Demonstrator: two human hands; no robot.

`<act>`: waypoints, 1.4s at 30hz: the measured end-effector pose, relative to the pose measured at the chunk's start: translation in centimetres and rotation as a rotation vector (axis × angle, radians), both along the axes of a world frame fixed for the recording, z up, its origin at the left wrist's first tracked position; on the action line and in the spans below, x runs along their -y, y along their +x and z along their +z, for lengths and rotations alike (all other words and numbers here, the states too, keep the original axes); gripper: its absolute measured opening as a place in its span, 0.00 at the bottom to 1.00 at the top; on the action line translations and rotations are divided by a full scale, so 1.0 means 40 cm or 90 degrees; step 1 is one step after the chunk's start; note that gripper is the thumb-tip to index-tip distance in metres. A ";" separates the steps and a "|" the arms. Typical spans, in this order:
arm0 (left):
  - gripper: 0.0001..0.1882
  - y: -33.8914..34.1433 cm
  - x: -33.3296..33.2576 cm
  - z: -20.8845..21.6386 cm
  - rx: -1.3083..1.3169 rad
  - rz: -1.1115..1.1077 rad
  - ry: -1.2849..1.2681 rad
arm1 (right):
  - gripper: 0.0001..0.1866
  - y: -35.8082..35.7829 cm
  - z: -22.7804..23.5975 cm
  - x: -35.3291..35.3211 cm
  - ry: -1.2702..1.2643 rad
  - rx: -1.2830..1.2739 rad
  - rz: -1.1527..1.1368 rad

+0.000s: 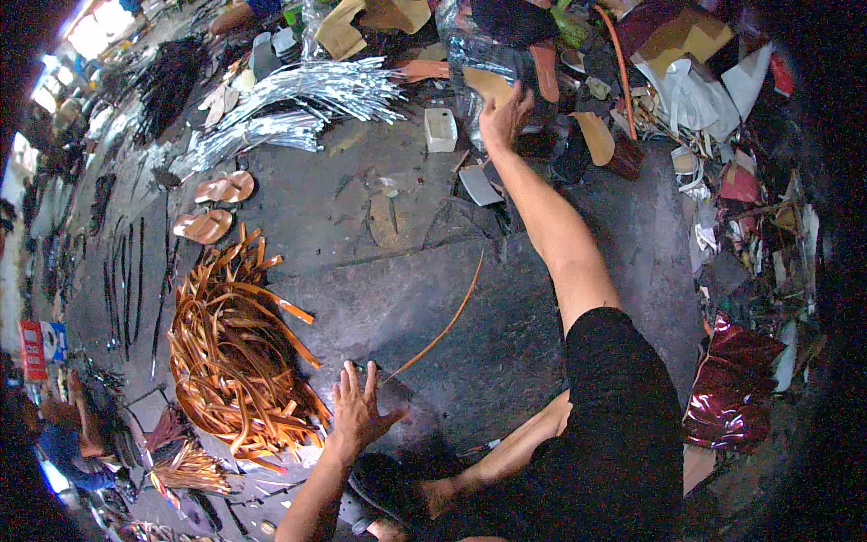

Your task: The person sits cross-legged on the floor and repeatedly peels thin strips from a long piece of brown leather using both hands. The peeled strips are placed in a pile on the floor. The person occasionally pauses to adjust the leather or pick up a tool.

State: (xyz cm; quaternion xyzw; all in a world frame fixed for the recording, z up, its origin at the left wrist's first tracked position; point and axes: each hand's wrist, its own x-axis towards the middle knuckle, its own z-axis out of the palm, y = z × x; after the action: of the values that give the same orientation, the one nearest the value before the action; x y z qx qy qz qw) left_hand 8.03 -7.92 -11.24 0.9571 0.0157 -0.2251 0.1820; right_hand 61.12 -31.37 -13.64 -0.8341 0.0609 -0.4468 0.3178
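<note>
My left hand (359, 414) is spread low over the dark work surface (361, 307), just right of a big heap of shiny orange-brown strips (230, 361). A single thin orange-brown strip (442, 330) curves up and away from beside its fingertips. My right arm stretches far forward. At its end my right hand (508, 119) has its fingers apart over clear plastic wrapping (470, 54), close to a tan flat piece (488, 86). I see nothing held in it; whether it touches the plastic or the piece I cannot tell.
A bundle of silvery strips (298, 99) lies far left, above two brown sandals (226, 187). A small white container (441, 131) stands near my right hand. Scraps and sheets (704, 99) crowd the far right, and dark red shiny sheeting (733, 384) lies at right. Another person (68, 443) sits at left.
</note>
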 end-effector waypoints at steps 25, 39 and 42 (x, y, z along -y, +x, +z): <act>0.57 -0.007 -0.030 -0.030 -0.002 -0.030 0.009 | 0.56 -0.436 0.021 -0.181 0.027 -0.314 0.259; 0.10 -0.127 0.064 -0.135 0.382 0.226 -0.033 | 0.57 -1.039 -0.022 -0.282 -0.128 -0.381 0.310; 0.04 -0.108 0.057 -0.143 0.467 0.217 0.026 | 0.60 -1.068 -0.026 -0.283 -0.113 -0.416 0.318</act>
State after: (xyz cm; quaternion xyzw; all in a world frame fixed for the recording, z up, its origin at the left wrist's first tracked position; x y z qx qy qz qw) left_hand 3.70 -10.22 -16.94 0.9610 0.1128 0.1651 0.1912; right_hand 18.42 -20.05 -14.69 -0.9452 -0.0846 -0.0710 0.3072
